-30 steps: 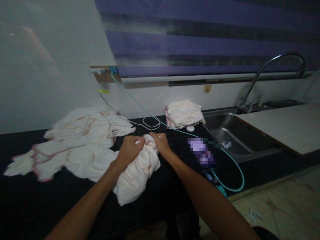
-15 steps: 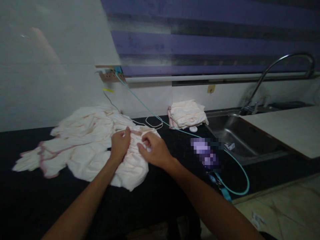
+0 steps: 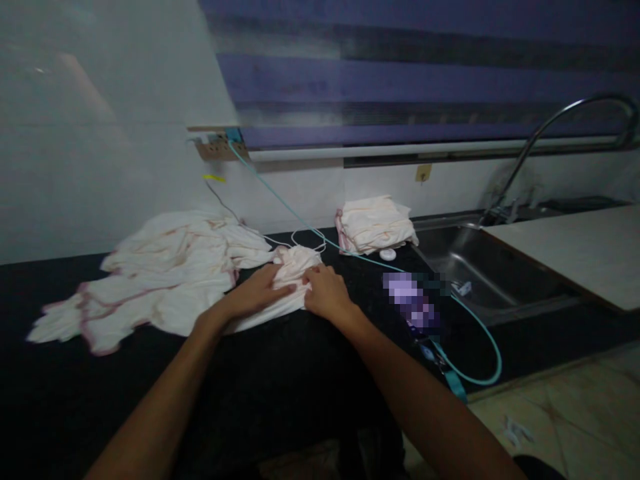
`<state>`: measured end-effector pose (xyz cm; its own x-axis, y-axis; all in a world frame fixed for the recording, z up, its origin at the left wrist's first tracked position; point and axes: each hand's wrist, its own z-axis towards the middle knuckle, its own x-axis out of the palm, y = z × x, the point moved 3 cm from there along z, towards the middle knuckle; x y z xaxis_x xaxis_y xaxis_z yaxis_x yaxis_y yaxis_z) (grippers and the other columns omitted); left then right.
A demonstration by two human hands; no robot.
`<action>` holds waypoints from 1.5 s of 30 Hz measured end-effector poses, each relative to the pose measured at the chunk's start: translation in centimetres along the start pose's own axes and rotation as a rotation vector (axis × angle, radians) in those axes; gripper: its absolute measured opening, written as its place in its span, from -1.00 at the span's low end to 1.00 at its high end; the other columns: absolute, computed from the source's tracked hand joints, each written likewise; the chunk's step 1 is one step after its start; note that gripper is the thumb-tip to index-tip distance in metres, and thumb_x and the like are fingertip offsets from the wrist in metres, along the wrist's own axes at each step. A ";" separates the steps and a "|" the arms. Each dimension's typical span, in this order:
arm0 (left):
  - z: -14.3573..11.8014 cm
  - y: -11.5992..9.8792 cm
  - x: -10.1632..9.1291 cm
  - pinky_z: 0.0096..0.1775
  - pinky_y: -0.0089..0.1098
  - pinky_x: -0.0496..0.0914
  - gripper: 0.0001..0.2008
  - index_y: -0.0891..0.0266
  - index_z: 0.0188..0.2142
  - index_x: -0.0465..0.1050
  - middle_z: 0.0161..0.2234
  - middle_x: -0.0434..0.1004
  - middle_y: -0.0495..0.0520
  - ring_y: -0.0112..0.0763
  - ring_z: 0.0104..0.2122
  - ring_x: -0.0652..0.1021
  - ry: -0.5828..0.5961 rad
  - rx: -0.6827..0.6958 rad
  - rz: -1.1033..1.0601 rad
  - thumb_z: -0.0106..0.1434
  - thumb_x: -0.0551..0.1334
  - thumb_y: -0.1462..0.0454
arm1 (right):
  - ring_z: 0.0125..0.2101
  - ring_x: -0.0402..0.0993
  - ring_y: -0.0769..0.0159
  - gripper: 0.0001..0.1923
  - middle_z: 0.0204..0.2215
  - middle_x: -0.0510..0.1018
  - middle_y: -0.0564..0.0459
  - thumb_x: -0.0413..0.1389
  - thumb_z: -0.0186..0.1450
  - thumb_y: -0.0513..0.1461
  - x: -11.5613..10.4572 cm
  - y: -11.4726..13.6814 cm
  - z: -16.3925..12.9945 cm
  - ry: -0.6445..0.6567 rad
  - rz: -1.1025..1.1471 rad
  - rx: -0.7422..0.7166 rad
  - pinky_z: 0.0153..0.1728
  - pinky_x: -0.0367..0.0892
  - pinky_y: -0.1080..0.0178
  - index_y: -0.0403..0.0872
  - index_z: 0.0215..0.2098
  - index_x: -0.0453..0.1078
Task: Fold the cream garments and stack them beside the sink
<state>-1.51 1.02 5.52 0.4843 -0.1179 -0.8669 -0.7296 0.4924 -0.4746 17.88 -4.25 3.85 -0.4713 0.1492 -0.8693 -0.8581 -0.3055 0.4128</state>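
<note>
My left hand presses on the left side of a gathered white cloth, its thumb stretched across the near face and its fingertips partly hidden in the folds. On the right side of the same cloth, my right hand has its fingers curled over the fabric. The bunched part lies between both hands on the dark counter. To the left spreads a loose heap of white cloths with pinkish edging.
A stack of folded white cloths sits near the wall, a small white round object before it. Right of it are a blurred-out purple item, a teal cable, a steel sink and a white board.
The cloth between my hands has been drawn in from its wider, puffed shape and lies flatter. My left hand has shifted right and lower, and its thumb now stretches out.
</note>
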 end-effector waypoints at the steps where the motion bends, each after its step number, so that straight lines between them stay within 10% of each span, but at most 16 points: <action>1: -0.2 -0.4 0.0 0.12 -0.13 0.39 -0.36 0.23 0.10 0.45 0.13 0.53 0.32 0.04 0.07 0.54 0.062 0.001 0.026 0.19 0.30 -0.13 | 0.06 0.37 -0.03 -0.70 0.05 0.46 -0.14 0.15 0.27 -0.33 -0.3 -0.6 0.1 -0.031 -0.015 0.059 -0.02 0.33 0.01 -0.01 -0.03 0.47; 5: -0.9 -2.6 -0.8 0.02 -0.19 0.45 -0.22 0.21 0.14 0.48 0.11 0.57 0.32 0.07 0.04 0.58 0.151 0.030 0.088 -0.04 0.46 -0.05 | 0.01 0.41 0.01 -0.68 0.02 0.44 -0.15 0.12 0.22 -0.42 -0.8 -2.6 0.4 -0.117 0.005 0.208 -0.07 0.34 0.08 -0.02 -0.10 0.48; 13: -2.2 -4.6 -0.1 -0.57 -0.41 0.21 -0.69 0.18 -0.31 0.50 -0.55 0.37 -0.08 -0.40 -0.62 0.38 0.375 -0.096 -0.226 -0.02 0.41 0.11 | -0.10 0.54 0.15 -0.55 -0.06 0.57 -0.14 0.23 0.22 -0.35 0.2 -4.8 1.4 -0.252 0.290 0.266 -0.08 0.38 0.18 -0.12 0.09 0.42; 19: -2.5 -5.2 0.4 -0.66 -0.48 0.02 -0.65 0.17 -0.35 0.45 -0.61 0.18 -0.18 -0.55 -0.70 0.20 0.441 -0.199 -0.484 -0.09 0.49 0.13 | -0.25 0.58 0.22 -0.82 -0.29 0.67 0.00 0.21 0.16 -0.39 1.1 -5.3 2.4 -0.200 0.546 0.116 -0.17 0.40 0.24 -0.06 -0.30 0.58; 25: -0.8 -2.6 -0.9 -0.58 -0.50 0.03 -0.71 0.23 -0.32 0.50 -0.51 0.43 -0.07 -0.57 -0.64 0.22 0.107 -0.183 -0.615 -0.08 0.40 0.20 | -0.32 0.55 0.25 -0.83 -0.37 0.67 0.06 0.29 0.05 -0.36 0.8 -5.5 2.8 -0.226 0.613 0.116 -0.23 0.40 0.25 -0.04 -0.36 0.59; 32: -0.4 1.3 -2.6 -0.46 -0.36 0.29 -0.75 0.25 -0.38 0.60 -0.55 0.51 0.03 -0.28 -0.54 0.47 -0.282 -0.265 -0.202 -0.09 0.26 0.24 | -0.38 0.58 0.22 -0.76 -0.43 0.67 0.01 0.43 -0.02 -0.13 1.0 -4.8 2.9 -0.186 0.959 0.161 -0.34 0.38 0.25 -0.07 -0.42 0.60; 38: -0.4 0.2 -1.6 0.24 0.08 0.30 -0.40 0.31 0.19 0.38 0.11 0.46 0.38 0.15 0.18 0.44 -0.631 -0.036 0.214 0.15 0.24 0.21 | -0.39 0.56 0.26 -0.63 -0.40 0.68 -0.03 0.46 -0.07 -0.03 0.3 -2.8 2.4 -0.136 1.155 0.093 -0.35 0.36 0.27 -0.09 -0.41 0.62; 45: -0.9 -4.0 -0.7 0.31 0.10 0.22 -0.48 0.31 0.18 0.31 0.19 0.27 0.41 0.16 0.28 0.30 -0.691 0.228 0.285 0.25 0.23 0.19 | -0.46 0.50 0.28 -0.65 -0.48 0.63 0.02 0.44 -0.04 -0.04 0.3 -3.7 2.9 -0.280 1.211 0.224 -0.39 0.32 0.27 -0.09 -0.43 0.57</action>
<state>0.66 -1.66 7.86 0.5383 0.5672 -0.6233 -0.7904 0.5964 -0.1398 20.35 -0.39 2.84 -0.9810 0.0879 0.1730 0.1497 -0.2238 0.9631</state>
